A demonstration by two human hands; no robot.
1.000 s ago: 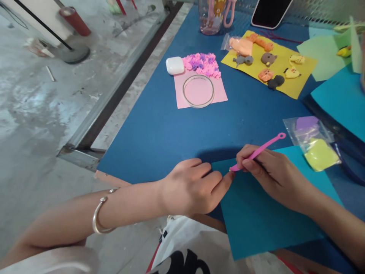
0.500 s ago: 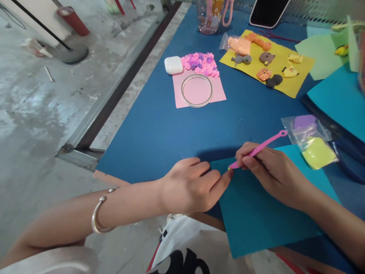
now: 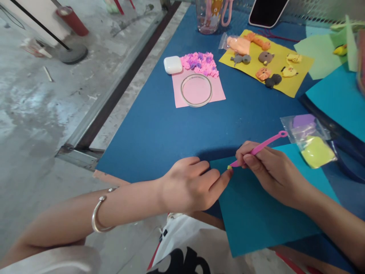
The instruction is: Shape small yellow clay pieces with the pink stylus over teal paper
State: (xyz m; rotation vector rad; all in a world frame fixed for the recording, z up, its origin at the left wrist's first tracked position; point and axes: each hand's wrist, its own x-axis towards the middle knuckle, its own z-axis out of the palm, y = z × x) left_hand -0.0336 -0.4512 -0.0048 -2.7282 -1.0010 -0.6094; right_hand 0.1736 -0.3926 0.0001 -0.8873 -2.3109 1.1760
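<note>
Yellow clay bit (image 3: 229,167) showing more plainly than one second ago, sitting at left hand's (image 3: 194,186) fingertip over teal sheet's (image 3: 265,224) far-left corner; left fingers curling, cannot tell whether pinching. Right hand's (image 3: 270,175) fingers gripping one pink modelling tool (image 3: 268,142) over sheet. Beyond sheet, two yellow animal figures (image 3: 289,71), one white ring (image 3: 196,105) lying.

Along the left side of the blue tabletop (image 3: 154,125) runs a grey metal rail (image 3: 121,78), farther left of it spreads a scuffed concrete floor (image 3: 25,110) bearing pale reflected light, a round stand base (image 3: 72,55) and a red cylinder (image 3: 75,23), and behind it stands a perforated metal panel (image 3: 313,17).
</note>
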